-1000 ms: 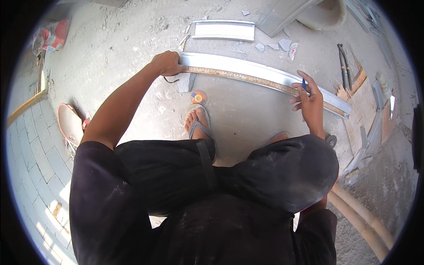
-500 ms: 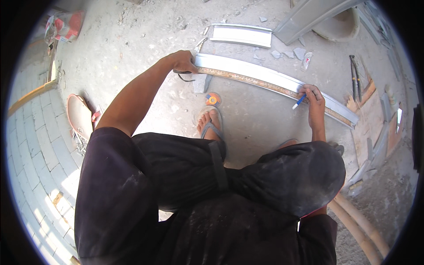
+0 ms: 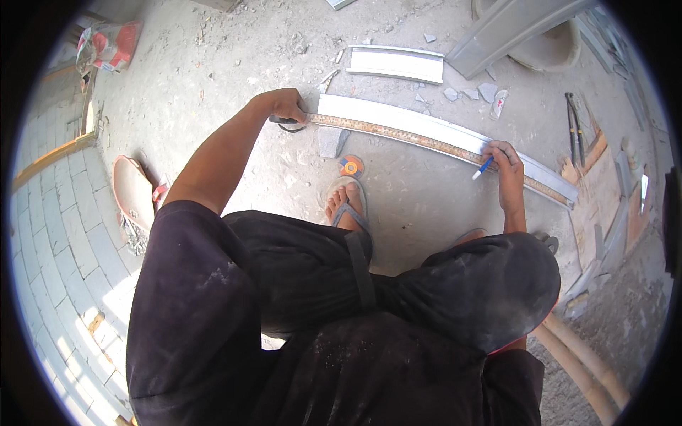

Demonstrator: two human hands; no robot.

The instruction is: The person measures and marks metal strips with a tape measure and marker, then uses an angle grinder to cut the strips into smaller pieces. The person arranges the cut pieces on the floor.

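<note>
A long white metal profile (image 3: 398, 113) lies aslant on the floor in front of me. Along its near edge runs a worn, stretched tape measure (image 3: 398, 133). My left hand (image 3: 285, 104) is closed round the dark end of the tape, a little beyond the profile's left end. Towards the profile's right end my right hand (image 3: 506, 162) grips a blue pen (image 3: 484, 167) with a white tip, its fingers resting on the tape and profile. A grey stone piece (image 3: 332, 143) sits close to the profile's left part.
A shorter white profile piece (image 3: 396, 64) lies farther off, with stone shards (image 3: 487, 91) nearby. An orange-and-blue disc (image 3: 351, 166) rests by my sandalled foot (image 3: 347, 204). Long-handled cutters (image 3: 574, 129) lie at right, a bowl-shaped pan (image 3: 133, 190) at left. A grey metal post (image 3: 508, 32) stands at the back.
My left hand has drawn left, away from the profile's end, and more tape shows between them. My right hand stays at about the same spot on the profile.
</note>
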